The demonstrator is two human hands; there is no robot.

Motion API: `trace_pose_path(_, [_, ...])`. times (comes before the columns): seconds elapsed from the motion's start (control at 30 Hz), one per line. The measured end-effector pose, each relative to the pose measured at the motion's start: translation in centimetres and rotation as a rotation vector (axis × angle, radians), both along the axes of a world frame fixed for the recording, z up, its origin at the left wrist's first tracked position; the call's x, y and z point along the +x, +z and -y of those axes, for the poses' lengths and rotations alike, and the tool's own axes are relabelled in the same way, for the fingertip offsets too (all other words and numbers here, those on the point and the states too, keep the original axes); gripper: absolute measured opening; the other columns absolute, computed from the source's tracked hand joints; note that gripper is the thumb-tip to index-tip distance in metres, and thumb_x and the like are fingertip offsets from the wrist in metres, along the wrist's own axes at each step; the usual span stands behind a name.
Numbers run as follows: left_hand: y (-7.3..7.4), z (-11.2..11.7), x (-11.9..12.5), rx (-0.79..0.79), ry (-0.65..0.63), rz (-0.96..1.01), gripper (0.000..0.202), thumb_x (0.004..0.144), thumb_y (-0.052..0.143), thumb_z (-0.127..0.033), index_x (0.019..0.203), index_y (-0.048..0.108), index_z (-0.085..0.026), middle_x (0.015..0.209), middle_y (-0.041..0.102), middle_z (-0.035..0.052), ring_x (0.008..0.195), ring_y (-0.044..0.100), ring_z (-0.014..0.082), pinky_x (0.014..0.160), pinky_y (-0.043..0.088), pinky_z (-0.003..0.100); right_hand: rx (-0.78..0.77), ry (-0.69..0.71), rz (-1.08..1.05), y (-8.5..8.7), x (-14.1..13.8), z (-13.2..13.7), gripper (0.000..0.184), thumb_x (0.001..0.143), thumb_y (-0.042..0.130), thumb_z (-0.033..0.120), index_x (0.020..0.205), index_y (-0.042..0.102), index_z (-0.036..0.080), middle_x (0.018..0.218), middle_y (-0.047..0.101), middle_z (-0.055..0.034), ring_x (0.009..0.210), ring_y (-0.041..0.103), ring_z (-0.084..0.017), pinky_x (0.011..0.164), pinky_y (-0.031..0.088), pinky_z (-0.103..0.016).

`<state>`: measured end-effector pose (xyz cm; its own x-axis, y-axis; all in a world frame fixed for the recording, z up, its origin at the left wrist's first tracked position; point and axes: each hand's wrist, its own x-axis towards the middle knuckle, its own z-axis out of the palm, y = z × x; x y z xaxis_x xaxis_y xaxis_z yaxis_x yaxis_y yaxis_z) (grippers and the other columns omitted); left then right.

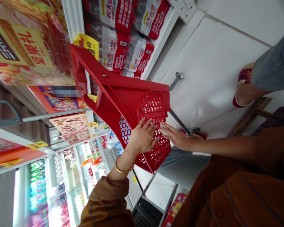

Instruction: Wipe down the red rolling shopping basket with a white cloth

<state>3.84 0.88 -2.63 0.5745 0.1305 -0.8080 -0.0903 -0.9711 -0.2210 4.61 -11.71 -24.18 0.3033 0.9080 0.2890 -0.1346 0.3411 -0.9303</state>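
Note:
A red plastic shopping basket (132,91) with honeycomb-holed panels stands on caster legs; the view is turned sideways. My left hand (144,136), a gold bangle at its wrist, is spread over the basket's holed panel, its back toward me. Just beside it my right hand (174,135) has its fingers stretched out and close together at the panel's edge. The fingertips of both hands are near each other, apart by a small gap. Neither hand holds anything that I can see. Whether the fingers press on the plastic I cannot tell.
Shrink-wrapped packs of red-labelled bottles (142,19) line a low shelf beside the basket. Gift boxes (26,47) stand over them, with yellow price tags (91,45). A grey rod handle (7,108) crosses the left. On the tiled floor (217,63) are red shoes (243,85) and a wooden stool (253,115).

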Motion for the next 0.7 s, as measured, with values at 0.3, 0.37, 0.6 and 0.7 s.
trace_pose_path(0.3, [-2.2,1.1,1.1,0.093,0.068,0.088,0.053,0.091,0.043,-0.038,0.135,0.05,-0.008,0.136,0.055,0.018,0.134,0.042,0.034,0.116,0.022,0.055,-0.171,-0.271,-0.033,-1.5,3.4,-4.8,0.05,0.098,0.029,0.021,0.148,0.028,0.026,0.157,0.024,-0.007,0.146,0.022,-0.021,0.12,0.024,-0.05])
trace_pose_path(0.37, [-2.8,1.0,1.3,0.115,0.078,0.135,0.054,0.091,0.043,-0.035,0.139,0.045,-0.009,0.139,0.053,0.0167,0.138,0.037,0.0326,0.118,0.021,0.053,-0.191,-0.309,-0.054,-1.7,4.2,-6.3,0.051,0.097,0.031,0.021,0.147,0.029,0.026,0.158,0.023,-0.0058,0.146,0.022,-0.02,0.12,0.023,-0.05])
trace_pose_path(0.6, [-4.1,0.7,0.8,0.213,0.177,0.23,0.059,0.089,0.049,-0.038,0.142,0.041,-0.014,0.149,0.042,0.0122,0.144,0.027,0.0312,0.118,0.02,0.055,-0.196,-0.288,-0.019,-2.1,5.1,-10.3,0.059,0.093,0.031,0.011,0.149,0.027,0.027,0.159,0.02,-0.0016,0.148,0.013,-0.018,0.121,0.02,-0.048])
trace_pose_path(0.7, [-4.2,0.7,0.6,0.21,0.188,0.252,0.057,0.089,0.049,-0.037,0.142,0.042,-0.016,0.148,0.043,0.011,0.142,0.03,0.0307,0.118,0.021,0.055,-0.202,-0.245,0.013,-2.0,4.4,-10.0,0.062,0.091,0.03,0.006,0.151,0.024,0.024,0.16,0.02,-0.0043,0.148,0.011,-0.017,0.121,0.02,-0.047])
